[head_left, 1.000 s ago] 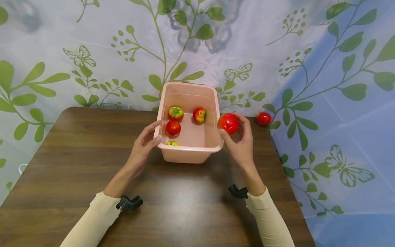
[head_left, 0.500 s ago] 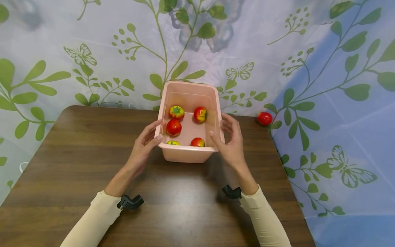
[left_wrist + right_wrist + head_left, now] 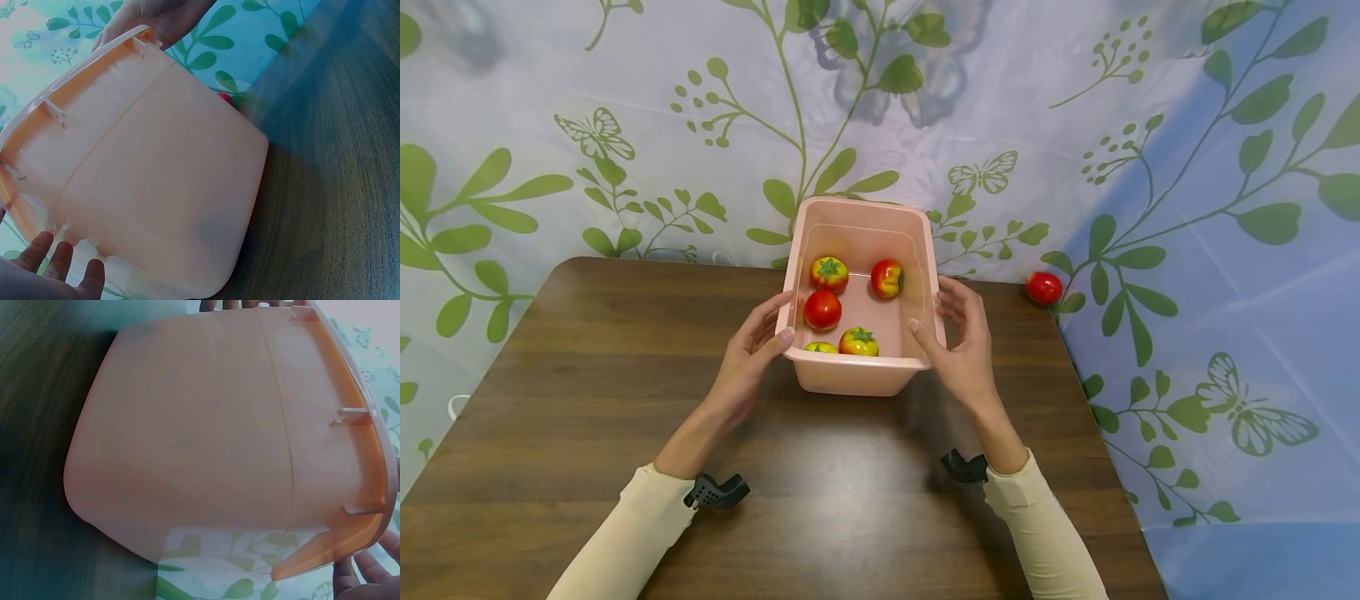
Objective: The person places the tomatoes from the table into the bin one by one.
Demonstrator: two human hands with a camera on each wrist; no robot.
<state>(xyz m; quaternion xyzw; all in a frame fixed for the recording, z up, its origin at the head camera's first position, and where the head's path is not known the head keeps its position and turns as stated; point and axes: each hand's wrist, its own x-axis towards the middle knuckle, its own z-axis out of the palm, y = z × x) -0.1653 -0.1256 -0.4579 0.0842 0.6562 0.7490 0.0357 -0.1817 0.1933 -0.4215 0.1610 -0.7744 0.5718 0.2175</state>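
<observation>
A pink plastic bin (image 3: 852, 377) stands on the table toward the back wall. My left hand (image 3: 747, 354) grips its left rim, thumb on top and fingers against the outer wall; these fingertips (image 3: 60, 259) show in the left wrist view. My right hand (image 3: 961, 350) grips the right rim, thumb over the inner edge and fingers outside. Inside lie several shiny tomatoes: a red one (image 3: 822, 310), a yellow-red one with a green star top (image 3: 829, 273), a red-yellow one (image 3: 886, 278) and another green-topped tomato (image 3: 859, 341). The front rim partly hides a yellow tomato (image 3: 821, 347).
A red tomato (image 3: 1043, 288) lies outside the bin at the table's back right corner. The brown wooden table (image 3: 850, 517) meets a leaf-printed curtain (image 3: 655, 167) at the back and right. Black wrist mounts (image 3: 718, 492) sit on both wrists.
My right hand has let a red tomato go into the bin and moved left onto the right rim. That tomato has rolled, turning its green top up. My left hand has stayed put.
</observation>
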